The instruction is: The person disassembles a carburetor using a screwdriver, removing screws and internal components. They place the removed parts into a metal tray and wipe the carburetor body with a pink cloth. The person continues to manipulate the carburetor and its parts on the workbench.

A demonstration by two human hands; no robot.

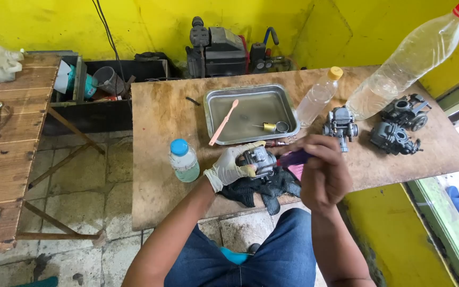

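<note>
The left hand [228, 167], in a pale glove, was clamped round a small metal carburettor [258, 160], held just above a dark rag [264, 188] at the near edge of the wooden worktop [155, 175]. The right hand [322, 172], bare, was closed on a purple-handled tool [293, 158] whose tip met the carburettor's side; the tip itself was hidden.

Judged from its cast body, the carburettor should be stiff and fairly heavy for its bulk — knobbly, with protruding fittings that may be fragile, and possibly oily. The soundest hold appears to be round the main body, as the gloved hand had it, clear of the thin parts.

Nearby stood a steel tray [213, 101] holding a pink brush [224, 122] and small brass parts [269, 127], a blue-capped bottle [183, 159] just left of the gloved hand, and three further carburettors [394, 125] — well apart to the right.
</note>
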